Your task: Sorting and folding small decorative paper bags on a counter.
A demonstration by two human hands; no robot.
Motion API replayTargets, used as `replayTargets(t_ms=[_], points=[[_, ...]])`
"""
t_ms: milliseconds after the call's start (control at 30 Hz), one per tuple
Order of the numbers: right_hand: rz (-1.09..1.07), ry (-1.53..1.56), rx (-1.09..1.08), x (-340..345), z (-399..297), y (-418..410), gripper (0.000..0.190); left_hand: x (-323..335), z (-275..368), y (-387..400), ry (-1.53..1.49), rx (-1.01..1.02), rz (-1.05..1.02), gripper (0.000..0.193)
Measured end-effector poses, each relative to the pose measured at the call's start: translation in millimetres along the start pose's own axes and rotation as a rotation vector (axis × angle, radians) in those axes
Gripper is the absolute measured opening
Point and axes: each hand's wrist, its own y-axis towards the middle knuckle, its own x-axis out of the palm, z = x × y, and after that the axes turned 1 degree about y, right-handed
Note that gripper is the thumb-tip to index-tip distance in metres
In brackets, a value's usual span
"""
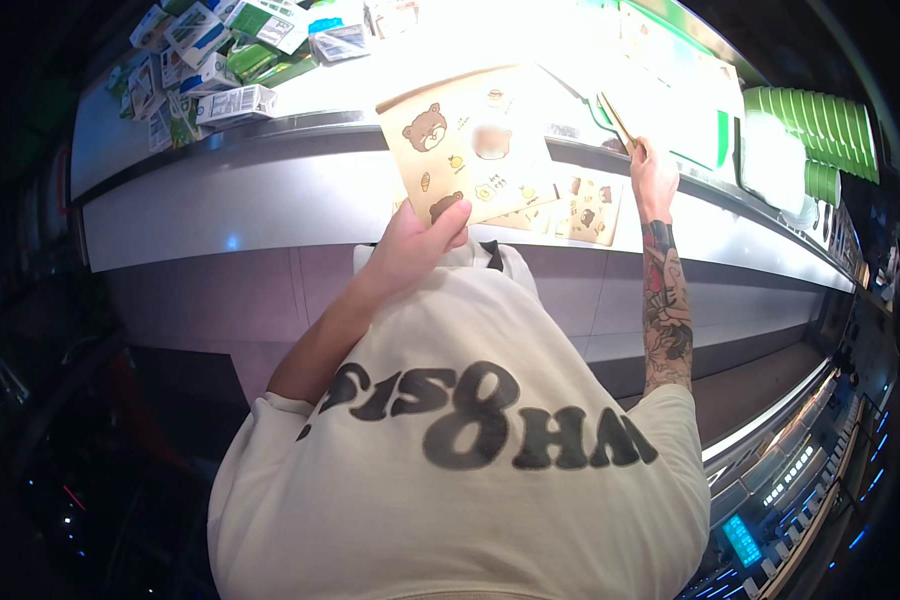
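My left hand [424, 244] grips the lower corner of a tan paper sheet or bag [465, 150] printed with brown bears, lemons and eggs, with the thumb on top. My right hand [654, 176] is closed around one end of a thin, golden-brown implement [616, 118], held slanting over the brightly lit counter; glare keeps me from telling whether it is tongs or something else. A smaller printed paper piece [589, 210] of like pattern lies at the counter's front, between my hands. More patterned paper shows partly under the held piece.
Several white, green and blue cartons [236, 105] are piled at the back left. Stacks of green cups [817, 127] lie at the right beside a translucent container [772, 154]. A metal edge [315, 122] runs along the counter. Glare hides much of the counter's back.
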Motion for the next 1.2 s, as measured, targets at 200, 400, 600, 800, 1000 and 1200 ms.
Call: replayTargets(t_ms=[200,400,600,800,1000,1200], points=[[0.012,0.317,0.093,6,7,0,0.02,-1,-1,2,-0.003,0.024,-0.032,0.011],[0.255,0.666,0.197,-4,4,1,0.016,2,3,2,-0.047,-0.003,0.007,0.007],[0.69,1.157,0.296,-68,-43,6,0.016,-3,-3,4,-0.079,0.018,-0.001,0.006],[0.691,1.579,0.488,-81,-71,-9,0.014,0,-3,7,-0.085,-0.029,0.018,0.008],[0.644,1.741,0.623,-70,-72,-15,0.01,3,-2,7,-0.093,-0.051,0.079,0.015],[0.217,1.854,0.958,-18,-66,-29,0.018,-2,-4,9,-0.098,-0.053,0.006,0.016]])
